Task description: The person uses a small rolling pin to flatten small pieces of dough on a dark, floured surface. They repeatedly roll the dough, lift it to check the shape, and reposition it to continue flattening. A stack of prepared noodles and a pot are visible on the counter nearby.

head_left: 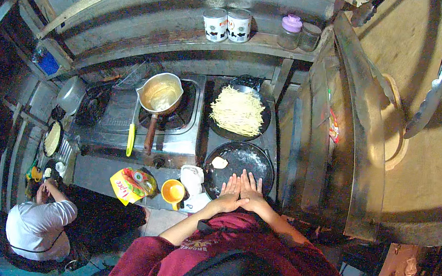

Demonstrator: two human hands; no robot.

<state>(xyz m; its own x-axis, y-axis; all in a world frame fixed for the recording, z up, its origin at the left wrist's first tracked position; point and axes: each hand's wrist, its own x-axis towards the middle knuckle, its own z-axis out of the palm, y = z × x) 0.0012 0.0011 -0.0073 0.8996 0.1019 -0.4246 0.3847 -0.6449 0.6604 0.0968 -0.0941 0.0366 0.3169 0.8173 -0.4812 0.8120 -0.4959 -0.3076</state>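
Both of my hands lie flat, side by side, over the near rim of a black frying pan (254,156). My left hand (230,191) and my right hand (250,188) have straight, slightly spread fingers and hold nothing. A small pale lump (219,162) sits at the pan's left side. Behind this pan, a second black pan (217,124) holds a heap of pale yellow noodles (238,110).
A metal saucepan (160,94) with pale liquid stands on the left burner, beside a yellow-handled utensil (130,139). An orange cup (173,192), white cloth (192,178) and yellow packet (125,186) lie at the counter's front. Two tins (226,24) and jars (291,32) stand on the shelf. A person in white (39,226) crouches lower left.
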